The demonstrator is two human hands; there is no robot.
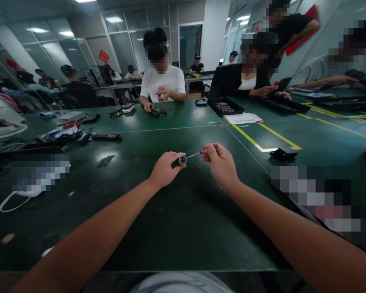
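Along the bottom of my view runs the near edge of the dark green, glossy tabletop, with pale patterned cloth just below it. Both bare forearms reach in over that edge, and between them I see green surface running up to the hands, which gives me room to move.

The left hand pinches a small dark cylinder with a pale round rim between thumb and fingers, above the middle of the table. The right hand has its fingers curled, thumb pressed against them, gripping the reddish end of a thin metal rod. The rod reaches across to the rim; I cannot tell whether its tip goes inside.

To my left lies a white object with a looped strap, partly blurred; to my right, a blurred dark-edged object bounds the sideways room. Beyond it sits a small angular black piece. Further left are a long black pen-shaped tool and a cluttered heap with red handles.

Ahead, yellow tape lines mark the surface beside a white paper sheet and a black rectangular tray. A co-worker in a white T-shirt sits across the table.
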